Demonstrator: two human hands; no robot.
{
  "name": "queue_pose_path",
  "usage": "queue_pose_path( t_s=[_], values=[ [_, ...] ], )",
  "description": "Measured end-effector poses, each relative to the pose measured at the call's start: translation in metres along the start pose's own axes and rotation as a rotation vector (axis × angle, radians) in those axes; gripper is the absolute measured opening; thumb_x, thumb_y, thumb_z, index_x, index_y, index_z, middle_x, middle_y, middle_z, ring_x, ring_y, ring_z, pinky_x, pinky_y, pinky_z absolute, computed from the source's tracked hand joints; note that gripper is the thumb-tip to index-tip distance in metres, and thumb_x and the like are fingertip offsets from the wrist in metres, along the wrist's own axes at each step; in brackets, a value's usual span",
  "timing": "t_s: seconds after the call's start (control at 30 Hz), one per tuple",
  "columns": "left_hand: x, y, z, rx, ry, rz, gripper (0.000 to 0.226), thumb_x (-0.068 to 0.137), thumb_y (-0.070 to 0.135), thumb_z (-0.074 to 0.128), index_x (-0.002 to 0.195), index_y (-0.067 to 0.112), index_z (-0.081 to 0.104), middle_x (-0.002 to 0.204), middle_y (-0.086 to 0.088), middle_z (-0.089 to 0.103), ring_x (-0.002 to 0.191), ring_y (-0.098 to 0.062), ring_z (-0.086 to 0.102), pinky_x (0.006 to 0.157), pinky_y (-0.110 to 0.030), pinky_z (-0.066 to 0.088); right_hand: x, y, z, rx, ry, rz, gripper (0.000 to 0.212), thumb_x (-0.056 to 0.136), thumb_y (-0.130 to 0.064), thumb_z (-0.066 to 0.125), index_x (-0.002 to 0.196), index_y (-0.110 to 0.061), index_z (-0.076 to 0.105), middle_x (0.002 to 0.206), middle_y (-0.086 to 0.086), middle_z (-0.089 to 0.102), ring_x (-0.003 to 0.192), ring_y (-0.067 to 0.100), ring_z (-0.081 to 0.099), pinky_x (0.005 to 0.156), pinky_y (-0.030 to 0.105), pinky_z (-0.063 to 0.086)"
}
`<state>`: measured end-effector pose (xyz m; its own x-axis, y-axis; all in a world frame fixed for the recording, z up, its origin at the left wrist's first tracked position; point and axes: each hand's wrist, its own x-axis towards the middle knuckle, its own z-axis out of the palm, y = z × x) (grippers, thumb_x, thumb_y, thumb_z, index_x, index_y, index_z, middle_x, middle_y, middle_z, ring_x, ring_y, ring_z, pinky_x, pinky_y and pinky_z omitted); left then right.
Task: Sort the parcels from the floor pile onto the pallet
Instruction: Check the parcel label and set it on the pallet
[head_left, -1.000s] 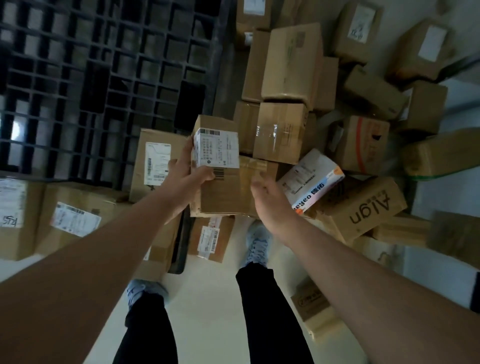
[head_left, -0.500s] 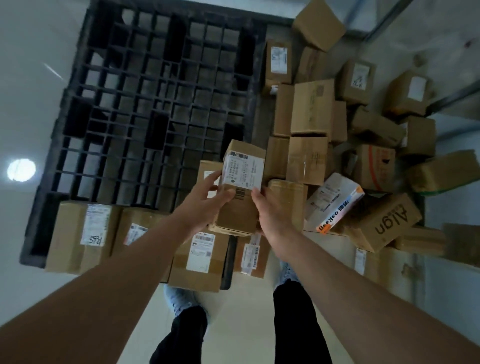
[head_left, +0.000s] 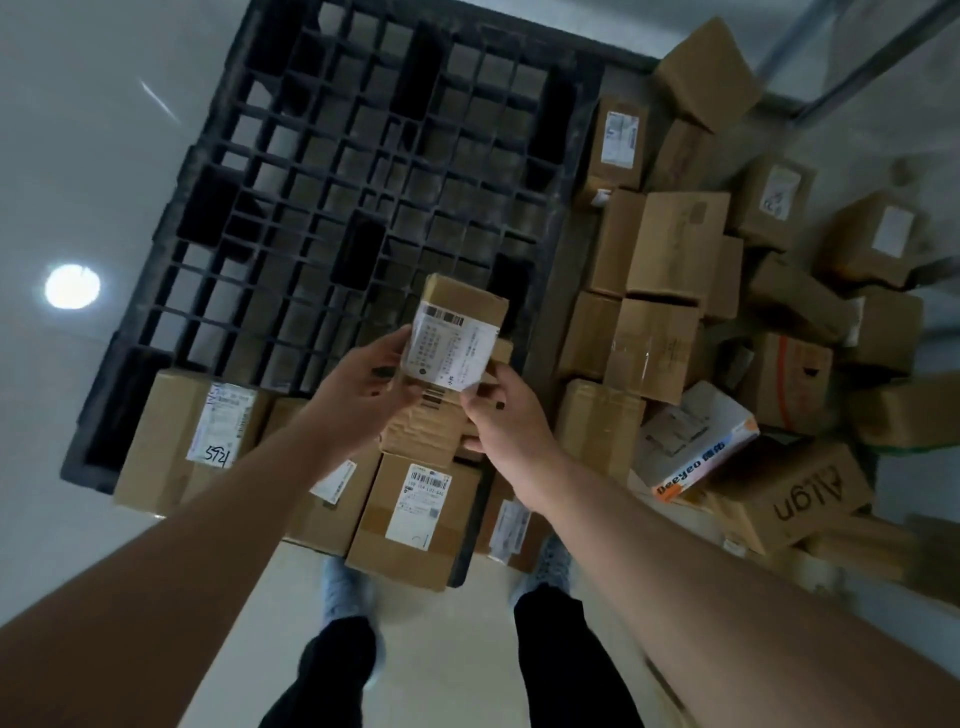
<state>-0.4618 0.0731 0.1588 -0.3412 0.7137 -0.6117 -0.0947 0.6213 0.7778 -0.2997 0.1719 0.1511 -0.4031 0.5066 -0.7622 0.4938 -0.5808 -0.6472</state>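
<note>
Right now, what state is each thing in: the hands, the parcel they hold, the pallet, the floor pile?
Left hand: grips the held parcel's left side.
Right hand: grips its right side.
Held parcel: lifted above the pallet, label facing up.
Pallet: mostly bare grid; a row of boxes along its near edge.
Floor pile: jumbled, unsorted, to the right of the pallet.

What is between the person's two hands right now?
In the head view, a small brown cardboard parcel with a white shipping label sits between the left hand and the right hand, both gripping it above the black plastic grid pallet.
</note>
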Motion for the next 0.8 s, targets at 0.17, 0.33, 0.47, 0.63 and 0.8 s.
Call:
queue_pose_path(
  t_s=[0.17,0.33,0.47,0.63,0.8],
  values=[
    [0.022,-0.026,-0.023,-0.087,0.082,-0.023,0.063,0.097,0.008,0.067,0.151,0.035,0.049,0.121,0.010,0.071,0.110,-0.014,0.070,0.101,-0.047,0.055,0.033,-0.002,0.024,-0.101,-0.003,-0.061,0.039,0.106,-0.029,0.062,0.144,-0.031,0.055,0.122,-0.007,0.066,0.111,0.015,0.067,0.080,0.032,0.063],
    [0.053,-0.065,-0.057,-0.088,0.132,-0.025,0.052,0.096,0.013,0.071,0.143,0.029,0.058,0.118,0.008,0.073,0.109,-0.013,0.071,0.097,-0.044,0.058,0.071,0.016,0.068,-0.079,0.058,-0.063,0.022,0.109,-0.024,0.056,0.118,-0.043,0.059,0.099,-0.019,0.070,0.091,0.004,0.072,0.069,0.022,0.062],
    [0.070,-0.097,-0.077,-0.079,0.141,-0.052,0.045,0.093,0.019,0.075,0.136,0.027,0.064,0.113,0.009,0.075,0.102,-0.008,0.072,0.090,-0.038,0.060,0.098,0.043,0.102,-0.056,0.127,-0.014,0.026,0.111,-0.016,0.050,0.115,-0.040,0.058,0.099,-0.018,0.068,0.077,-0.006,0.070,0.065,0.026,0.064],
    [0.100,-0.127,-0.093,-0.040,0.154,-0.105,0.037,0.096,0.026,0.069,0.133,0.031,0.065,0.114,0.005,0.072,0.101,-0.010,0.071,0.090,-0.037,0.059,0.139,0.066,0.130,-0.046,0.161,0.049,0.028,0.111,-0.013,0.046,0.118,-0.038,0.056,0.106,-0.015,0.063,0.093,0.006,0.067,0.080,0.035,0.064],
    [0.131,-0.152,-0.091,0.003,0.132,-0.107,0.041,0.099,0.021,0.066,0.139,0.027,0.061,0.118,0.005,0.068,0.102,-0.013,0.070,0.086,-0.035,0.060,0.176,0.084,0.137,-0.088,0.217,0.035,0.029,0.111,-0.021,0.048,0.135,-0.032,0.059,0.115,-0.013,0.066,0.094,0.003,0.067,0.089,0.043,0.063]
  ],
)
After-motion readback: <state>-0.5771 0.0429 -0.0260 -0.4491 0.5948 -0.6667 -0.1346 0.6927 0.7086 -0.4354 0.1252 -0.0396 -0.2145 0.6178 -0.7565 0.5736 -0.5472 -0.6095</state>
